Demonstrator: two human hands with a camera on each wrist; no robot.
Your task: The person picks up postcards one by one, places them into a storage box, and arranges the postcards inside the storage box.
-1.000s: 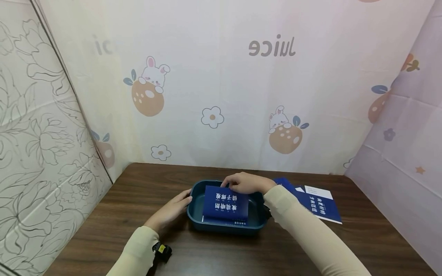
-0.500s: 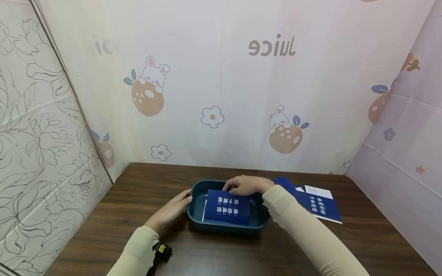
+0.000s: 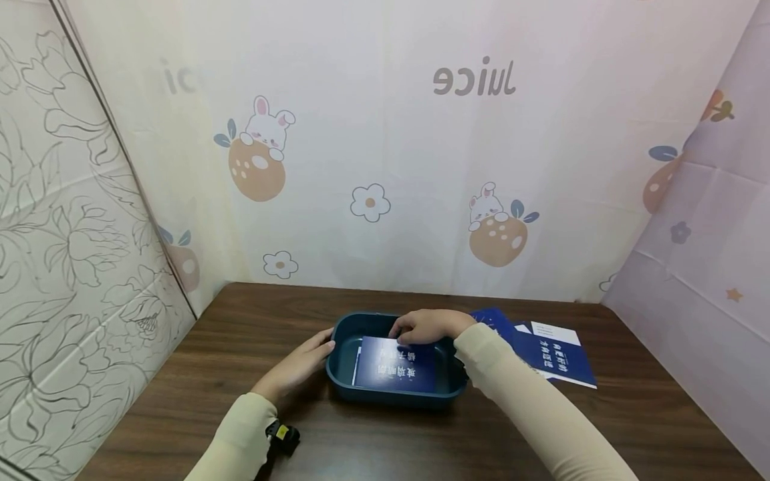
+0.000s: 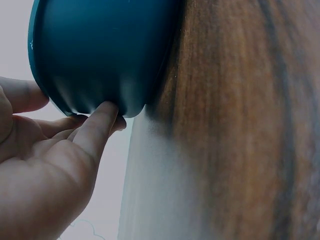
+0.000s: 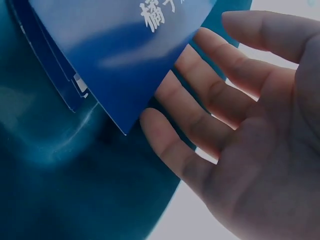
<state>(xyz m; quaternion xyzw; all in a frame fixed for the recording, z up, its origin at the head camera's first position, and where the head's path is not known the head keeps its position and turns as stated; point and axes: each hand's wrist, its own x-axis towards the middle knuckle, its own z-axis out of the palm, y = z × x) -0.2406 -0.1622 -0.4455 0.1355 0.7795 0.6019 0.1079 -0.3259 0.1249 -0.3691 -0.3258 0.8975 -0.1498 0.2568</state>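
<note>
A dark blue-green plastic basin (image 3: 394, 399) sits on the table. My left hand (image 3: 301, 366) holds its left end; in the left wrist view the thumb is at the rim and the fingers (image 4: 100, 122) touch the outer wall. Blue cards lie stacked inside the basin, the top card (image 3: 394, 367) bearing white characters and a bright glare. Over the basin's far side, my right hand (image 3: 427, 326) is at that card's far edge. The right wrist view shows fingertips (image 5: 160, 125) along the card's edge, the thumb (image 5: 265, 32) lifted apart from it.
More blue cards (image 3: 556, 354) and a white one (image 3: 555, 334) lie on the brown wooden table (image 3: 259, 314), right of the basin. Printed curtains (image 3: 391, 133) hang behind the table and at both sides.
The top card has come down flatter into the basin and nearer to me. My right hand has lowered a little with it, its thumb now off the card. The left hand stays put.
</note>
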